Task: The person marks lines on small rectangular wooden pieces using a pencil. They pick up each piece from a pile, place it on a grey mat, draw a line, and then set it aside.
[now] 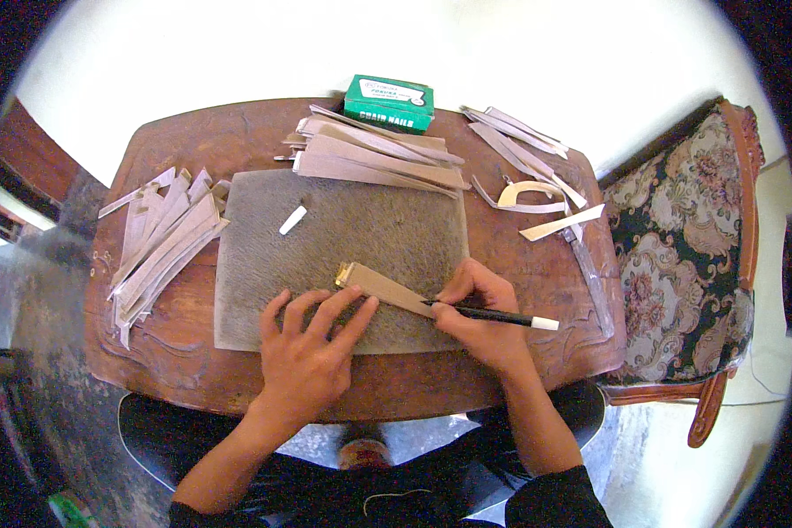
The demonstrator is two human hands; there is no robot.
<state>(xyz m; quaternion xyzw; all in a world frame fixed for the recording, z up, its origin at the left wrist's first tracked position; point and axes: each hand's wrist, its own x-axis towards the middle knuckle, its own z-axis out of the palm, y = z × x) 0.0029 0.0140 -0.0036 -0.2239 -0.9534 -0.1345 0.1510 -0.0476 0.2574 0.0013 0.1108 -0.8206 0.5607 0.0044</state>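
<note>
A brown tapered strip (pixel 387 289) lies slantwise on the dark mat, with a small gold-coloured piece (pixel 341 275) at its upper left end. My left hand (pixel 312 352) is spread flat, its fingertips resting on the mat and along the strip's near edge. Between the fingers of my right hand (pixel 482 319) is a black marker (pixel 493 314) with a white end. Its tip meets the strip near the strip's right end, where my right fingers also rest. A white marker cap (pixel 293 220) lies apart on the mat, up and to the left.
The mat (pixel 264 255) covers the middle of a wooden table (pixel 396 387). Strip piles lie left (pixel 163 238), behind (pixel 378 154) and right (pixel 524 145). A green box (pixel 389 104) stands at the back. Curved cream pieces (pixel 528 194) lie right, near a floral chair (pixel 686 238).
</note>
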